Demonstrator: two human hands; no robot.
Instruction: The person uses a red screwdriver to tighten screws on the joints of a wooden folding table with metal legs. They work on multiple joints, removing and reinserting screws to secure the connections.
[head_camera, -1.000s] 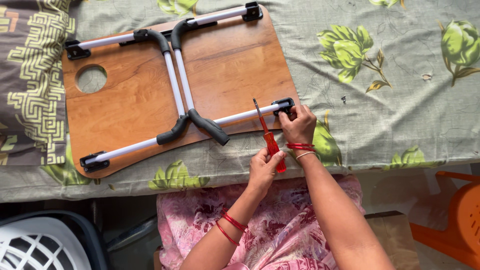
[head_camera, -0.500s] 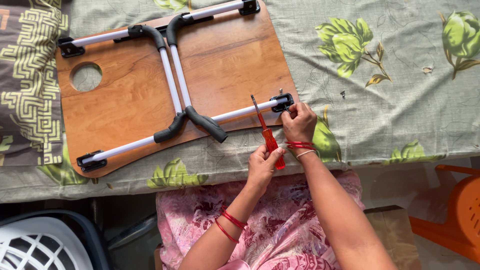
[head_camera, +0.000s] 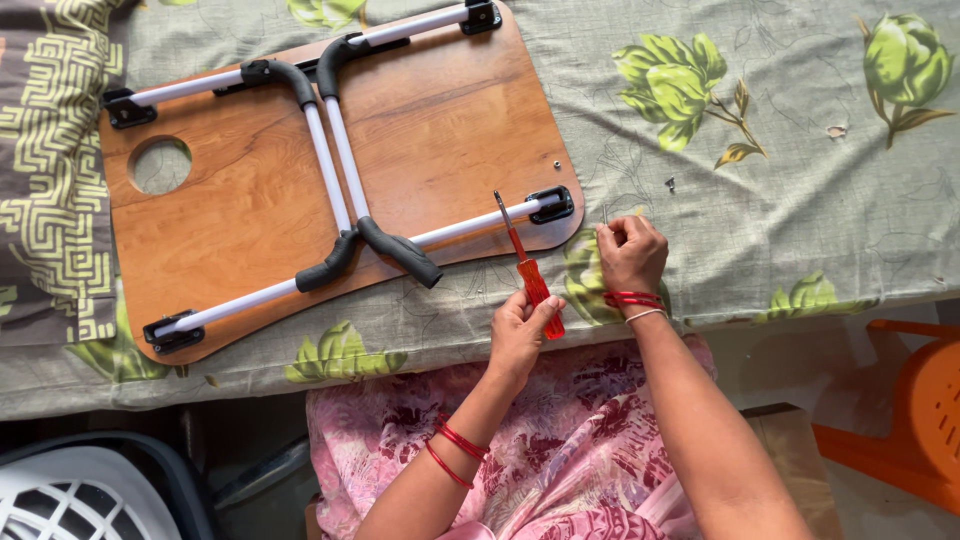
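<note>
The left hand (head_camera: 520, 325) is closed around the red handle of a screwdriver (head_camera: 528, 272), and the thin metal shaft points up and away, with its tip just beside the black bracket (head_camera: 551, 205) at the near right corner of the folding table (head_camera: 440, 120). The right hand (head_camera: 630, 250) is curled into a loose fist on the bedsheet (head_camera: 800, 200), just to the right of that bracket; it seems to pinch something very small, but I cannot tell what. The two hands are near each other but do not touch.

The table lies upside down on the sheet, with its legs folded flat against the wood.

The screwdriver looks light and stiff. Its plastic handle is smooth and may slip a little, so the best hold is around the thick handle, as now. The table board looks rigid and moderately heavy, with a smooth finish; I think it is best taken by the edges or by the white tubes. Small screws would be easy to lose in the folds of the soft sheet.

I count one screwdriver, one table, two U-shaped legs with black padded bends, four black brackets, one round hole (head_camera: 160, 165) in the board, and one small dark piece (head_camera: 670, 184) on the sheet.
</note>
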